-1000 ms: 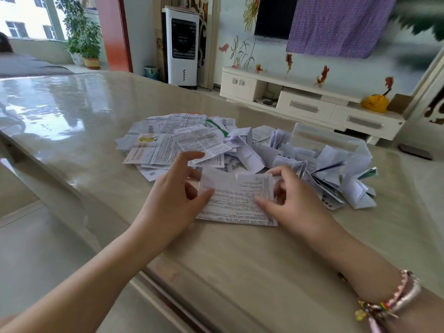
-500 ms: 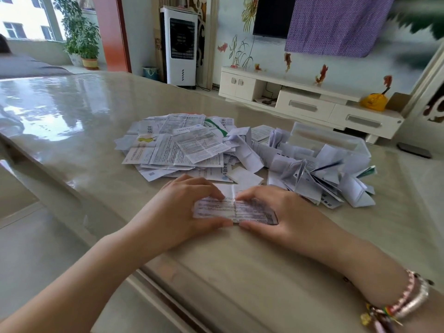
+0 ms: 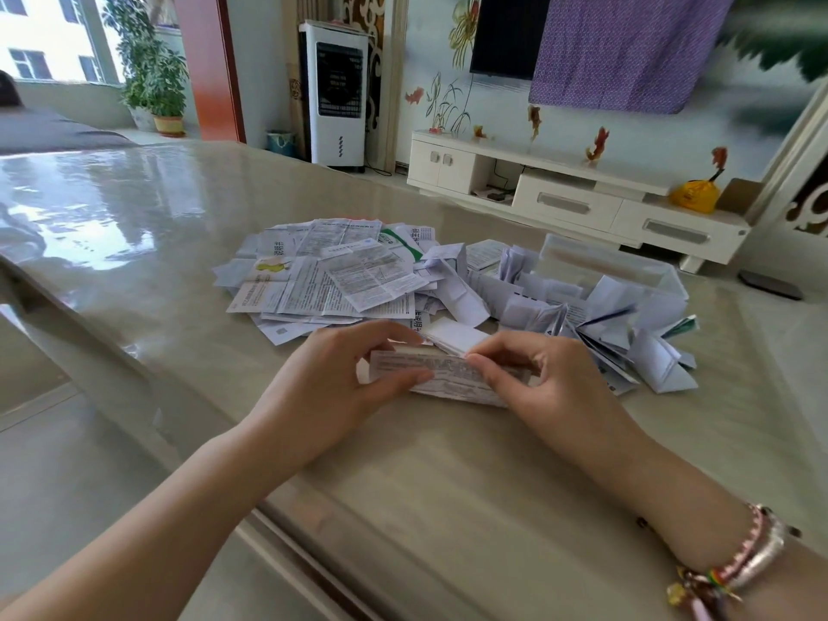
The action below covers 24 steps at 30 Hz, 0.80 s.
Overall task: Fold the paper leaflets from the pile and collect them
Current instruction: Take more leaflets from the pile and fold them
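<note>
A printed paper leaflet (image 3: 443, 375), folded into a narrow strip, lies on the glossy table (image 3: 448, 486) in front of me. My left hand (image 3: 331, 387) grips its left end between thumb and curled fingers. My right hand (image 3: 537, 387) pinches its right part, fingers curled over the top edge. Behind them spreads a pile of flat unfolded leaflets (image 3: 331, 275). To the right lies a heap of folded leaflets (image 3: 627, 338), some of them in a clear plastic box (image 3: 627, 266).
The table's near edge runs diagonally from the far left to the bottom middle, with floor (image 3: 53, 463) below it. A white TV cabinet (image 3: 560, 190) and a white air cooler (image 3: 338, 91) stand beyond the table.
The leaflet lay open between my hands a second ago. It has been folded over into a narrow strip, and both hands have closed in on it.
</note>
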Tool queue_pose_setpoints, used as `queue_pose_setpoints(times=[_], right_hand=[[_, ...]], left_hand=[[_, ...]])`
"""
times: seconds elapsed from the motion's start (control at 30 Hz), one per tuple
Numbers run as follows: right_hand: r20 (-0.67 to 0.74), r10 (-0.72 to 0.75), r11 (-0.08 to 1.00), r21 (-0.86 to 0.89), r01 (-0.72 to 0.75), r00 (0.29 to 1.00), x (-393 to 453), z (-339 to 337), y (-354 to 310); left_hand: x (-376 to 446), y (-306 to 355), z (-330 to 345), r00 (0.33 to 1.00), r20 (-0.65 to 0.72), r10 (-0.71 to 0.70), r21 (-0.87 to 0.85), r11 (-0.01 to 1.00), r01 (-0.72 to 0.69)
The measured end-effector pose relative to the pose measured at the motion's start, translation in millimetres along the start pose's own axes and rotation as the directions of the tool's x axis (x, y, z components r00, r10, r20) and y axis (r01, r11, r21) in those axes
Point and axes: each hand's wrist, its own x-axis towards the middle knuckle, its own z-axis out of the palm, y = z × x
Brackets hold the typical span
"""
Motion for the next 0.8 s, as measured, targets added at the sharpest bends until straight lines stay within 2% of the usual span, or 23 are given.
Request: queue_pose_setpoints(times=[0.07, 0.2, 0.27, 0.4, 0.57, 0.8], right_hand=[[-0.013, 0.045, 0.999, 0.005, -0.045, 0.999, 2, 0, 1], [0.056, 0.119, 0.949, -0.300, -0.097, 0.991, 3, 1, 10], [0.098, 0.129, 0.918, -0.388, -0.081, 0.987, 4, 1, 14], [0.122, 0.031, 0.918, -0.397, 0.020, 0.992, 2, -2, 15], [0.273, -0.041, 0.923, -0.358, 0.141, 0.961, -1, 1, 9], [0.213, -0.102, 0.848, -0.492, 0.197, 0.972, -4, 0, 3]], left_hand=[[2, -1, 2, 1.000, 0.004, -0.001, 0.050, 0.999, 0.000], [3, -4, 7, 0.997, 0.069, -0.019, 0.240, 0.971, 0.002], [2, -3, 8, 0.996, 0.088, -0.032, 0.317, 0.948, 0.003], [0, 1, 7, 0.994, 0.110, 0.027, 0.357, 0.932, -0.064], [2, -3, 6, 0.988, 0.144, 0.064, 0.326, 0.939, -0.109], [-1, -1, 3, 0.981, 0.132, 0.144, 0.369, 0.911, -0.183]])
